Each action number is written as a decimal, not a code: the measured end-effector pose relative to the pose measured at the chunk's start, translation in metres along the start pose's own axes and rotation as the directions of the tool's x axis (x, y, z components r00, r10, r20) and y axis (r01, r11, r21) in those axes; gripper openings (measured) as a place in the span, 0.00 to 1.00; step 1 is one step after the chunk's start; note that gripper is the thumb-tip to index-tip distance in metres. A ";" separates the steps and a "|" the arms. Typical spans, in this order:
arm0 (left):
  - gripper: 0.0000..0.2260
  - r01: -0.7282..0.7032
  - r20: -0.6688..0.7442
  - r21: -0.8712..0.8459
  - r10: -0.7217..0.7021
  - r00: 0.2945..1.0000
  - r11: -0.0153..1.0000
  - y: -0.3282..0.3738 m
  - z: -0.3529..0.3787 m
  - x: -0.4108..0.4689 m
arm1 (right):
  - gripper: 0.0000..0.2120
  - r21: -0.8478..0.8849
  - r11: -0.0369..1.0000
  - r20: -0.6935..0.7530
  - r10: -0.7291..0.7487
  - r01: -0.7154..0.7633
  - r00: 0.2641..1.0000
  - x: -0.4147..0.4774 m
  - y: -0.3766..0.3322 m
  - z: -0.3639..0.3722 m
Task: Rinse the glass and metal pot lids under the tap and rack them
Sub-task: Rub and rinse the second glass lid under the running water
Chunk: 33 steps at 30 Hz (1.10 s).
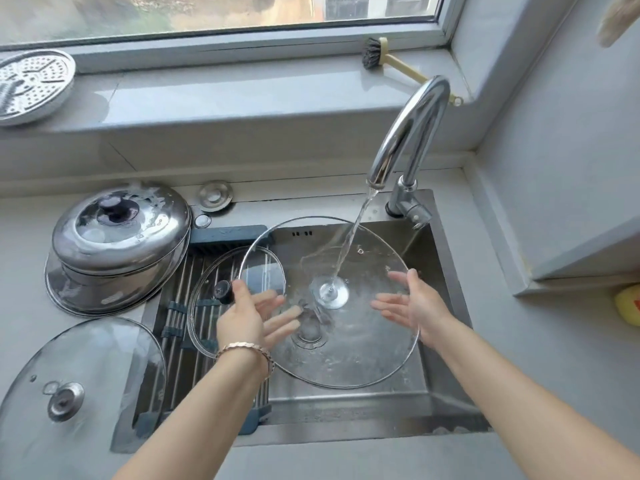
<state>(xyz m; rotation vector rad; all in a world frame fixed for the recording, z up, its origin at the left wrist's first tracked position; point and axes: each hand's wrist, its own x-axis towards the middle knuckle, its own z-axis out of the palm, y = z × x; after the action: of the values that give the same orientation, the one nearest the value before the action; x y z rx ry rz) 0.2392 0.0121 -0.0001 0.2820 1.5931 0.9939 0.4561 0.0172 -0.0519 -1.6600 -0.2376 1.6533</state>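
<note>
Under the window, the tap pours onto the centre of the big lid, held over the sink on the straight, unclenched fingers of the left hand and right hand; tilting and turning it should sheet water off, while the rack holds one small lid.
</note>
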 end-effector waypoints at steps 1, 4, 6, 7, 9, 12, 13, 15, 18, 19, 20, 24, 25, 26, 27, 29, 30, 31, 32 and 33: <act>0.26 0.077 0.034 -0.035 -0.076 0.997 0.996 -0.008 -0.002 0.003 | 0.22 -0.072 0.996 -0.014 -0.055 0.054 0.998 -0.002 -0.006 -0.003; 0.24 0.290 0.125 -0.106 -0.277 0.953 0.951 -0.032 0.001 0.008 | 0.18 -0.219 0.962 -0.034 -0.176 0.164 0.984 -0.011 -0.031 -0.011; 0.22 0.407 0.150 -0.105 -0.390 0.909 0.908 -0.044 0.008 0.008 | 0.16 -0.334 0.911 -0.050 -0.276 0.244 0.960 -0.017 -0.048 -0.014; 0.22 0.457 0.159 -0.102 -0.439 0.884 0.884 -0.048 0.012 0.007 | 0.15 -0.388 0.876 -0.048 -0.329 0.285 0.943 -0.020 -0.055 -0.015; 0.22 0.537 0.193 -0.108 -0.512 0.837 0.837 -0.053 0.019 0.007 | 0.14 -0.448 0.812 -0.013 -0.425 0.374 0.905 -0.029 -0.068 -0.014; 0.20 0.566 0.254 -0.113 -0.527 0.811 0.817 -0.049 0.027 0.008 | 0.12 -0.453 0.724 0.064 -0.555 0.520 0.829 -0.043 -0.081 -0.014; 0.19 0.551 0.273 -0.120 -0.506 0.818 0.826 -0.045 0.028 0.009 | 0.12 -0.430 0.707 0.079 -0.590 0.562 0.803 -0.045 -0.083 -0.015; 0.17 0.470 0.302 -0.139 -0.415 0.858 0.871 -0.035 0.028 0.009 | 0.12 -0.344 0.710 0.071 -0.633 0.614 0.771 -0.045 -0.081 -0.019; 0.15 0.234 0.291 -0.091 -0.199 0.936 0.968 -0.017 0.021 0.009 | 0.14 -0.205 0.753 0.003 -0.639 0.626 0.769 -0.033 -0.067 -0.023; 0.14 0.149 0.291 -0.054 -0.127 0.948 0.987 -0.010 0.017 0.008 | 0.14 -0.166 0.771 -0.016 -0.625 0.615 0.780 -0.028 -0.062 -0.023; 0.13 0.077 0.291 -0.024 -0.066 0.954 0.997 -0.002 0.013 0.006 | 0.15 -0.133 0.794 -0.035 -0.602 0.593 0.798 -0.022 -0.055 -0.022; 0.07 -0.137 0.260 0.107 0.105 0.960 0.985 0.027 0.002 -0.008 | 0.15 -0.143 0.894 -0.103 -0.440 0.424 0.892 0.003 -0.022 -0.014; 0.06 -0.184 0.247 0.146 0.144 0.958 0.972 0.032 0.001 -0.012 | 0.14 -0.201 0.910 -0.112 -0.389 0.362 0.915 0.008 -0.013 -0.011; 0.06 -0.221 0.234 0.183 0.176 0.956 0.958 0.036 0.000 -0.015 | 0.15 -0.305 0.905 -0.103 -0.341 0.297 0.934 0.013 -0.004 -0.008; 0.06 -0.245 0.219 0.221 0.197 0.956 0.944 0.039 0.001 -0.017 | 0.16 -0.478 0.848 -0.085 -0.306 0.231 0.948 0.016 0.002 -0.005; 0.07 -0.254 0.185 0.292 0.206 0.961 0.922 0.040 0.004 -0.020 | 0.23 -0.824 0.542 -0.008 -0.301 0.164 0.954 0.006 0.008 0.003; 0.08 -0.249 0.171 0.325 0.202 0.964 0.912 0.039 0.007 -0.021 | 0.29 -0.889 0.403 0.095 -0.304 0.218 0.948 -0.005 0.007 0.009; 0.08 -0.245 0.163 0.355 0.199 0.966 0.902 0.037 0.009 -0.022 | 0.33 -0.885 0.325 0.242 -0.290 0.333 0.926 -0.021 0.003 0.017; 0.09 -0.239 0.160 0.382 0.191 0.968 0.893 0.035 0.011 -0.024 | 0.35 -0.838 0.287 0.404 -0.247 0.464 0.881 -0.038 -0.001 0.025; 0.08 -0.229 0.161 0.402 0.178 0.971 0.887 0.032 0.014 -0.025 | 0.37 -0.784 0.266 0.534 -0.173 0.561 0.828 -0.054 -0.002 0.033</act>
<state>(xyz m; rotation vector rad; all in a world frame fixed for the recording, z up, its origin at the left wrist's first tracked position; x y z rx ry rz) 0.2482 0.0212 0.0406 0.8067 1.6790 0.7640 0.4191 -0.0026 -0.0042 -1.7573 -1.9682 1.4255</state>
